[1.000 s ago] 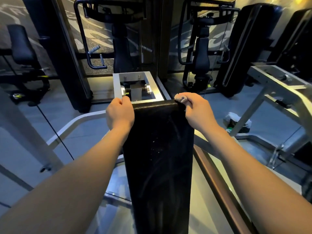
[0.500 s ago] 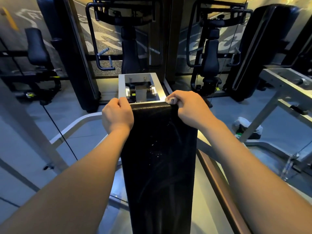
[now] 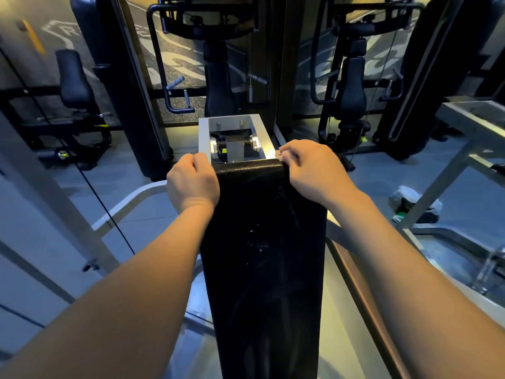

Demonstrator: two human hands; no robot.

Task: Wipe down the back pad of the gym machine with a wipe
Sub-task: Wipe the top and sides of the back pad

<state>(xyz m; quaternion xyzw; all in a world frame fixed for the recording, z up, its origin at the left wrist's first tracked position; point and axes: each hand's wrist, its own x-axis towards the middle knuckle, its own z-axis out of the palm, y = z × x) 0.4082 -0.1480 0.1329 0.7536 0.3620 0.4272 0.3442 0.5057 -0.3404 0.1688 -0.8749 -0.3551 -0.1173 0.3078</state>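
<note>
While both hands sit at its far end, the black back pad (image 3: 262,255) runs as a long strip from the near edge of view up the middle.

Left hand (image 3: 192,184): fingers curled over the pad's far left corner, gripping it.

Right hand (image 3: 314,170): fingers curled over the far right corner, pinching a crumpled pale wipe (image 3: 279,154) against the edge. Only a small bit of wipe shows past the fingertips.

Pad surface: faint smear streaks, a few white specks near mid-length.

Just beyond the far edge is an open-topped grey metal frame (image 3: 203,138). Inside it, a square metal block (image 3: 234,150) sits between two shiny rollers (image 3: 213,145).

On the floor to the right lies a crumpled white bag (image 3: 410,194) with dark contents and something green; contents not identifiable.

A brown rail (image 3: 363,296) runs along the pad's right side. A thin black cable (image 3: 103,203) slants across the left. Dark gym machines (image 3: 218,86) stand far behind.
</note>
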